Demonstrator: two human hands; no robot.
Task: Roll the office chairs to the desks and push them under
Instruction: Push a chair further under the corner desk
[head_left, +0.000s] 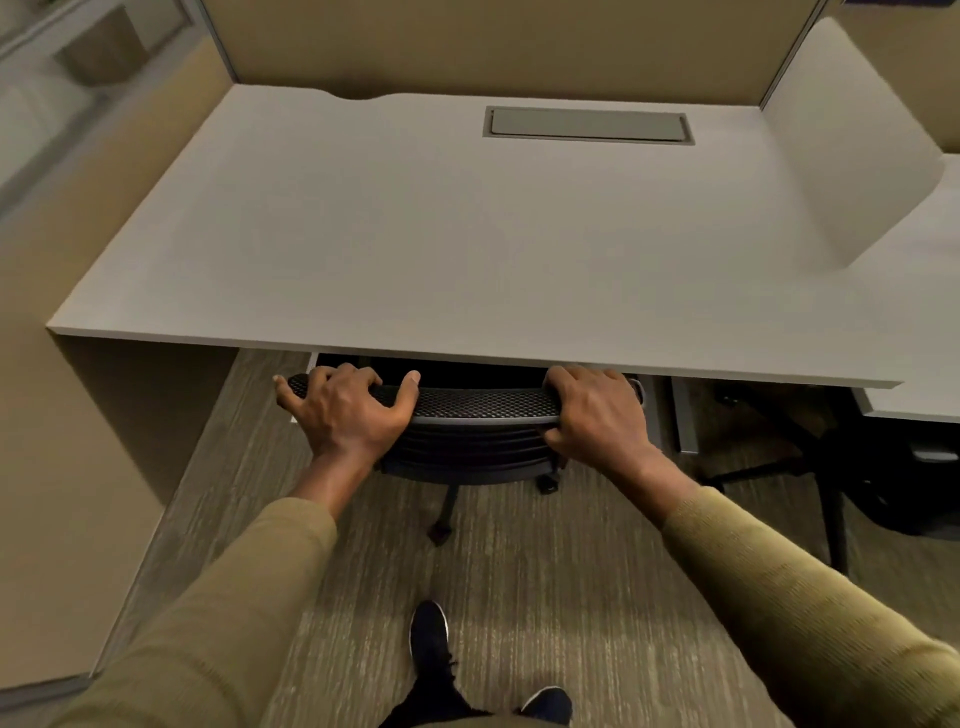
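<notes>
A black mesh-backed office chair (478, 410) stands tucked under the front edge of a white desk (415, 249); its seat is hidden beneath the top and only the backrest rim, some base legs and castors show. My left hand (348, 410) grips the left end of the backrest's top rim. My right hand (597, 410) grips the right end. Both arms wear olive sleeves.
A grey cable hatch (587, 124) is set in the desk's rear. Beige partition panels (467, 41) enclose the desk at the back and left. A second black chair base (810, 467) sits under the adjoining desk at right. Striped carpet (545, 571) and my dark shoes (431, 634) lie below.
</notes>
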